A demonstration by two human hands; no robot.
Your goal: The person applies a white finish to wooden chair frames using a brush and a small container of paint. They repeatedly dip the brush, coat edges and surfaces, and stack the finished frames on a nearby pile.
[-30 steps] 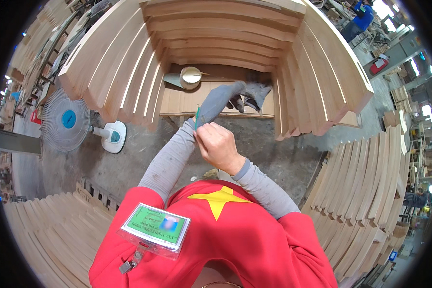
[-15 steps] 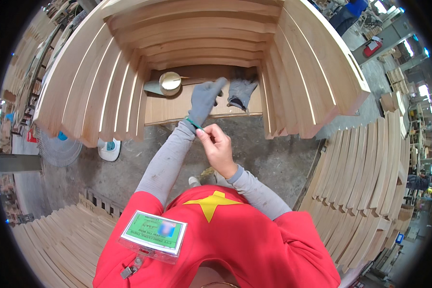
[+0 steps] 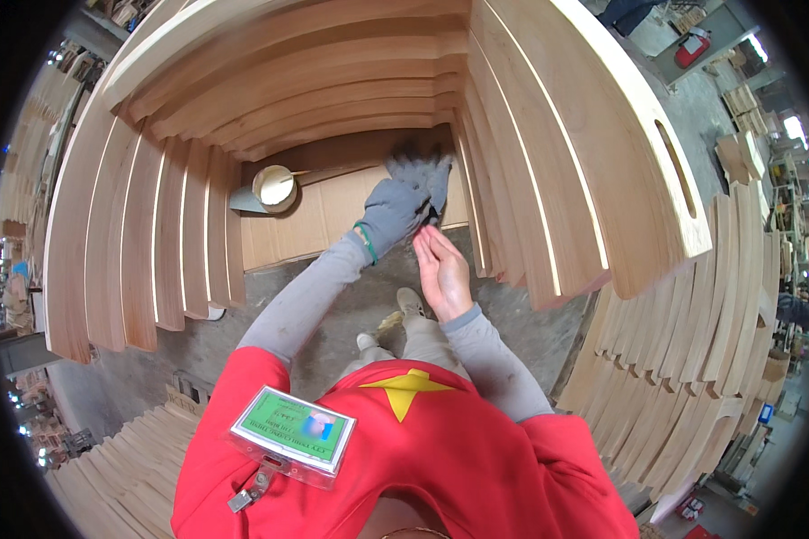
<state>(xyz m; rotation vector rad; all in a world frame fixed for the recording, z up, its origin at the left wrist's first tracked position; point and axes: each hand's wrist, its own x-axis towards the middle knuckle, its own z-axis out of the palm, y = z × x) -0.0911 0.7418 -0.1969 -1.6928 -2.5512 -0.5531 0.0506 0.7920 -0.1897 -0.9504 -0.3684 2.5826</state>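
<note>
My left hand [image 3: 392,214] wears a grey work glove with a green band at the wrist. Its fingers are closed on the cuff of a second, dark-tipped grey glove [image 3: 429,172], held above the cardboard [image 3: 324,211]. My bare right hand [image 3: 444,273] is just below that cuff, palm turned up and fingers stretched out close together. The fingertips are at the glove's opening; whether they are inside it I cannot tell. To the left, a round tub of pale cream paste [image 3: 274,189] with a thin stick in it stands on the cardboard, beside a flat grey scraper-like piece [image 3: 246,201].
Curved wooden frame pieces [image 3: 324,67] surround the cardboard at the back and both sides. More stacked wooden parts [image 3: 665,332] stand at the right, and others [image 3: 126,467] at the lower left. My shoes [image 3: 411,303] are on the concrete floor.
My left hand has left its wrist-band adjustment and taken hold of the loose glove, lifting it. My right hand has let go of the band and opened towards the glove. The view has shifted.
</note>
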